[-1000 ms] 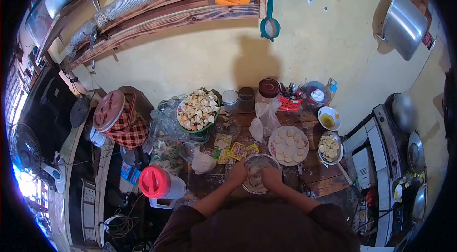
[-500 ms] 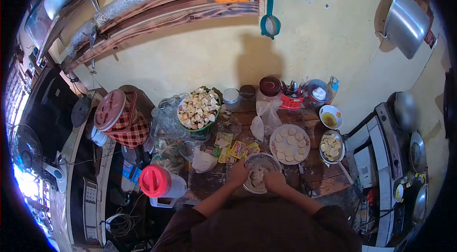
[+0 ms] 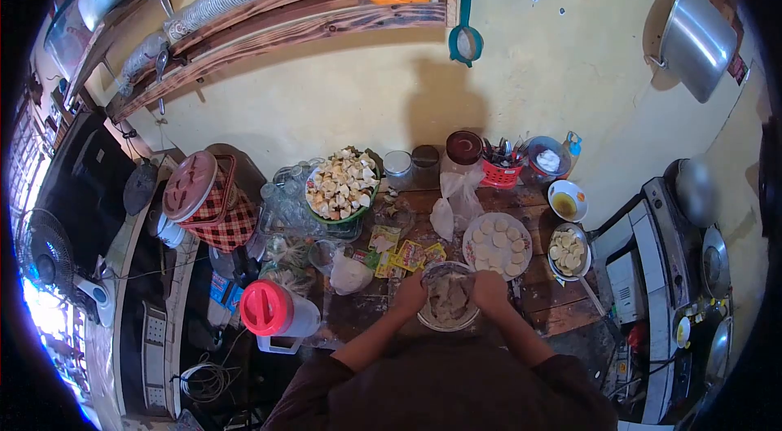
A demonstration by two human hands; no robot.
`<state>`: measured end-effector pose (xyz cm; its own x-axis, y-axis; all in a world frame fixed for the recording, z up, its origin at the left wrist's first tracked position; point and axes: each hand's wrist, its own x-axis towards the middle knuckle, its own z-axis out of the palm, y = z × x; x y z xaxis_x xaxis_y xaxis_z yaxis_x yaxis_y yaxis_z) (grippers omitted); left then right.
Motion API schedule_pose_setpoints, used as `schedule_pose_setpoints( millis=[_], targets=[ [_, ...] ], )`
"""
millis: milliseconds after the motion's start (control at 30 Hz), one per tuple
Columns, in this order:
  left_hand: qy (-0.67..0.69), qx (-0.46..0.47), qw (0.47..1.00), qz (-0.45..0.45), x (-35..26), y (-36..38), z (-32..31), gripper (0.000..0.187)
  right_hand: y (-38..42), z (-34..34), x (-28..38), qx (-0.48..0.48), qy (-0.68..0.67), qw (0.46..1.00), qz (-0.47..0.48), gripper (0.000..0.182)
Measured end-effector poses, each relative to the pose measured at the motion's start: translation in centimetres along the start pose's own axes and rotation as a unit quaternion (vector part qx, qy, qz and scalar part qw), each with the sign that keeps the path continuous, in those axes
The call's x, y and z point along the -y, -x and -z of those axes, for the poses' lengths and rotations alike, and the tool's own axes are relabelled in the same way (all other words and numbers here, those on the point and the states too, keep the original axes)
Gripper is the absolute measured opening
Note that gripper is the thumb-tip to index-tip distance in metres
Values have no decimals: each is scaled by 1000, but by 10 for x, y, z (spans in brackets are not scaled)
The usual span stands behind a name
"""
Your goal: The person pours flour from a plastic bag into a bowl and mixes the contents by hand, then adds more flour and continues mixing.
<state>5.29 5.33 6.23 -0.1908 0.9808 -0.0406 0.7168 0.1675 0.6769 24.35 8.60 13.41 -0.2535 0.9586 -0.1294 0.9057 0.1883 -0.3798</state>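
Observation:
A bowl (image 3: 447, 325) of greyish, sticky dough stands at the table's near edge, close to the body. My left hand (image 3: 410, 294) is closed on the bowl's left rim. At the right rim is my right hand (image 3: 490, 292), its fingers curled; what they hold, if anything, is hidden. Behind the bowl lie yellow seasoning packets (image 3: 409, 256). A white plate (image 3: 498, 245) with several flat, round dough pieces is just beyond my right hand. Farther right, a bowl (image 3: 568, 252) holds more pale pieces.
A red-lidded pitcher (image 3: 266, 309) and a bag of white powder (image 3: 350, 274) are to the left. Toward the wall stand a basin of cut pieces (image 3: 342, 185), jars (image 3: 397, 164) and a red cutlery basket (image 3: 500, 175). A stove (image 3: 672, 219) is at the right.
My right hand has moved out of the dough, rightward and slightly up, to the bowl's right rim. More of the dough shows. My left hand has hardly moved.

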Motion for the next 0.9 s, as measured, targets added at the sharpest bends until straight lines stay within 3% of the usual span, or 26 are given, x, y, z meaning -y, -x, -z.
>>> schedule_pose_setpoints(
  millis=[200, 267, 467, 600, 700, 900],
  targets=[
    [25, 5, 1000, -8, -2, 0, 0, 16, -1, -44, 7, 7, 71, 997, 6, 17],
    [24, 11, 1000, 0, -6, 1, 2, 17, -2, -65, 4, 54, 69, 993, 79, 18],
    [22, -6, 1000, 3, -9, 3, 4, 18, 14, -26, 12, 138, 8, 978, 159, 20],
    [-15, 17, 999, 26, -11, 4, 3, 21, 1, 6, -1, 183, 56, 957, 217, 19],
    [-16, 22, 999, 23, -12, 5, 5, 20, -8, 17, 0, 123, 138, 973, 141, 18],
    [1, 32, 999, 21, -11, 4, 5, 21, -16, -31, 7, -13, 150, 944, 294, 11]
  ],
)
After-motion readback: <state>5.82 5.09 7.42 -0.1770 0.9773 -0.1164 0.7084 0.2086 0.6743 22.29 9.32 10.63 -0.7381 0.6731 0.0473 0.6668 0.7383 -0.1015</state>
